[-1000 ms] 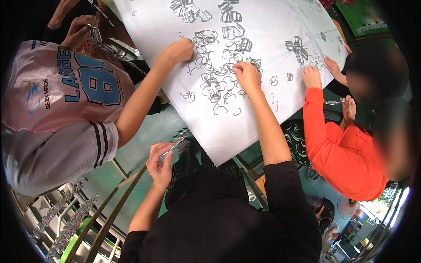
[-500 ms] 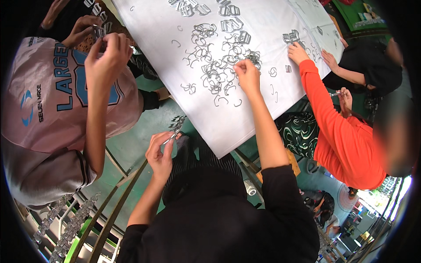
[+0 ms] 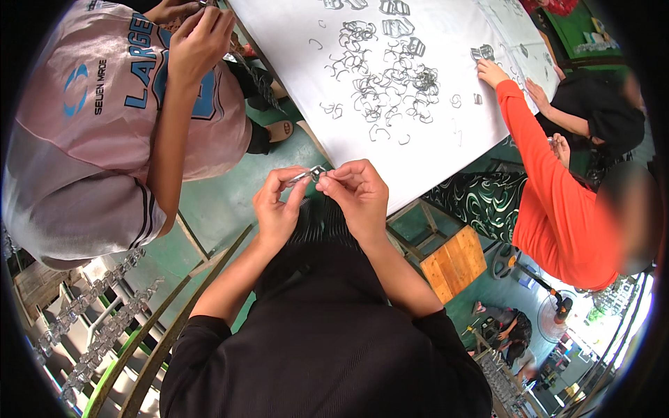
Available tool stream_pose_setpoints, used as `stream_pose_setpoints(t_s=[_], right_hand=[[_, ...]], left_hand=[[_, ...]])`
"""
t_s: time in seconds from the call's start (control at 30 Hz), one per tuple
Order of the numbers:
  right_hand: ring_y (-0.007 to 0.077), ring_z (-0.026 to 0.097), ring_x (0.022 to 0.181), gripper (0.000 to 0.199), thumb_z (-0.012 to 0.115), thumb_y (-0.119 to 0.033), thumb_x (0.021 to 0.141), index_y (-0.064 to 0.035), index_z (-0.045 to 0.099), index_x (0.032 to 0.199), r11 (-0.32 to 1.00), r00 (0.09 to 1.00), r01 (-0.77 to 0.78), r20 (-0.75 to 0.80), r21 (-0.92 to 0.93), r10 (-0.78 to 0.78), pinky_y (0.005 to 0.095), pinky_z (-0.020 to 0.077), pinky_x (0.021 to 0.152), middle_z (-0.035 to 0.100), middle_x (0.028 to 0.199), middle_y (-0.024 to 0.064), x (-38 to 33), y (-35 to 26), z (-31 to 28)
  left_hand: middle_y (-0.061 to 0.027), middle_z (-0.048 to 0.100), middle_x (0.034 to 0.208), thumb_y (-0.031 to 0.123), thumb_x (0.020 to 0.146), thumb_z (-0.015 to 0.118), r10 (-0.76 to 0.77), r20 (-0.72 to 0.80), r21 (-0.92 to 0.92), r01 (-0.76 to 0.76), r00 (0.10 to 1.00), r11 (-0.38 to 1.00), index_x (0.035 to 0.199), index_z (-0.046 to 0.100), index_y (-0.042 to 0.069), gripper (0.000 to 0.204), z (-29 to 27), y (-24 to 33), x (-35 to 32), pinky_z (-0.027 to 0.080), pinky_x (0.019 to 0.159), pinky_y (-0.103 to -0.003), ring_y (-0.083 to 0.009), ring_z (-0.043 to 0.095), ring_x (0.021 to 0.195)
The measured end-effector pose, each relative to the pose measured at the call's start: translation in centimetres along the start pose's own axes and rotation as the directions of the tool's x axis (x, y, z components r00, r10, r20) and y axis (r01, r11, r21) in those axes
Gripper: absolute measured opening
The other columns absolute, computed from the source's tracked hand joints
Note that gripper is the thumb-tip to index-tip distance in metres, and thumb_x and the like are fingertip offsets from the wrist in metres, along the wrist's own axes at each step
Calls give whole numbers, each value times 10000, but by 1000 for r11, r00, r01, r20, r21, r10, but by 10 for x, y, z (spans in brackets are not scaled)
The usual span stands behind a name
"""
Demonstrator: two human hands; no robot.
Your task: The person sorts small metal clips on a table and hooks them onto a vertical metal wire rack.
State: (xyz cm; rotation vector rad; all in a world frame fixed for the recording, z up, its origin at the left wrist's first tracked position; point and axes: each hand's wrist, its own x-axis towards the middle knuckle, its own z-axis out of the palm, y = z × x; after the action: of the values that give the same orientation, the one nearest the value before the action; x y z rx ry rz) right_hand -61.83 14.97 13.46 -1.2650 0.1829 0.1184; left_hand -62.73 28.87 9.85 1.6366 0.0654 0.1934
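Note:
In front of my body, clear of the table edge, my two hands meet at their fingertips. My left hand (image 3: 279, 209) is closed in a pinch on a thin silver metal piece (image 3: 300, 177). Pinched from the other side by my right hand (image 3: 359, 202) is a small shiny metal part (image 3: 317, 172), which touches or joins the left hand's piece. Its exact shape is partly covered by fingers. On the white tabletop (image 3: 300, 76) beyond lies a loose spread of thin curved metal pieces (image 3: 387, 97), with flat silver slotted pieces (image 3: 398, 28) in stacks behind them.
At left a person in a pink and grey shirt (image 3: 90, 139) works with raised hands. On the right, a person in an orange sleeve (image 3: 550, 202) reaches onto the table, beside another in black (image 3: 592, 139). A wooden stool (image 3: 454, 265) stands near my right elbow.
My right hand has left the curved pieces on the table and come back to my left hand. My left hand has moved up and right. The view has shifted.

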Motion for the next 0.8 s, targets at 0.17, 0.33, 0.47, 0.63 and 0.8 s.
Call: stream_pose_setpoints(t_s=[0.17, 0.33, 0.47, 0.63, 0.8], right_hand=[[142, 649, 786, 140, 636, 49, 820, 9, 513, 874, 994, 989, 110, -101, -23, -111, 249, 538, 693, 646, 869, 120, -7, 9, 10], [167, 659, 802, 148, 669, 59, 779, 8, 534, 812, 897, 924, 352, -54, -267, -379, 276, 534, 700, 656, 845, 133, -13, 17, -9], [210, 677, 790, 186, 683, 90, 746, -5, 540, 816, 801, 876, 469, 76, -372, -477, 291, 546, 700, 659, 824, 126, -8, 5, -24], [234, 664, 726, 169, 683, 48, 729, -31, 543, 784, 732, 829, 558, 219, -390, -515, 298, 533, 628, 665, 847, 99, 5, 10, -46], [238, 658, 743, 148, 669, 38, 735, -18, 549, 801, 741, 823, 567, 285, -360, -491, 312, 537, 635, 652, 827, 88, 14, 16, -69]], left_hand=[[-136, 648, 963, -59, 801, 626, 95, 86, 101, -104, 992, 989, 932, 581, -18, 144, -4, -5, -6, 495, 745, -269, -169, 626, 838], [-165, 620, 1042, -17, 800, 558, 295, 326, 97, -342, 898, 935, 1029, 575, -10, 229, -28, -14, 13, 467, 829, -363, -276, 581, 970], [-152, 623, 1001, -12, 828, 536, 286, 190, 170, -318, 939, 933, 1018, 601, -13, 200, 6, -38, 77, 465, 800, -348, -273, 577, 922], [-118, 627, 973, 91, 813, 644, 461, 385, 325, -585, 799, 743, 994, 644, 30, 191, 150, -44, 205, 463, 790, -340, -271, 563, 912], [-146, 593, 1105, 240, 769, 709, 328, 616, 490, -674, 716, 552, 1108, 598, 46, 406, 272, -99, 290, 459, 892, -406, -318, 544, 1030]])
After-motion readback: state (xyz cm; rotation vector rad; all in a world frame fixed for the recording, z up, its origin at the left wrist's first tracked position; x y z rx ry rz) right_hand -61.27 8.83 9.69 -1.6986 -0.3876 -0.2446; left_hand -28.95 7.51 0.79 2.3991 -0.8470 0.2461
